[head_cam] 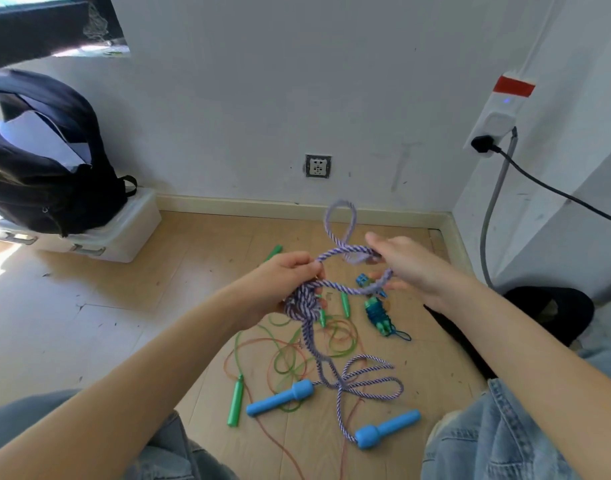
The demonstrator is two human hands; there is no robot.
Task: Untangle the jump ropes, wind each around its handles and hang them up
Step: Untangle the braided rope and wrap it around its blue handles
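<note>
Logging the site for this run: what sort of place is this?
Probably a corner of a plain indoor room, worked on the floor: wood-look floor with a skirting board, a wall socket low on the white wall, and a backpack on a plastic storage box.

Two blue handles [279, 398], four green handles [235, 400], one backpack [51, 161], two hands [283, 271]

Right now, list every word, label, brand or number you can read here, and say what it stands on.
None can be read.
Red label on the white wall unit: plain red, no lettering shows.
Wall socket: any marks too small to read.
Black backpack: no brand visible.
</note>
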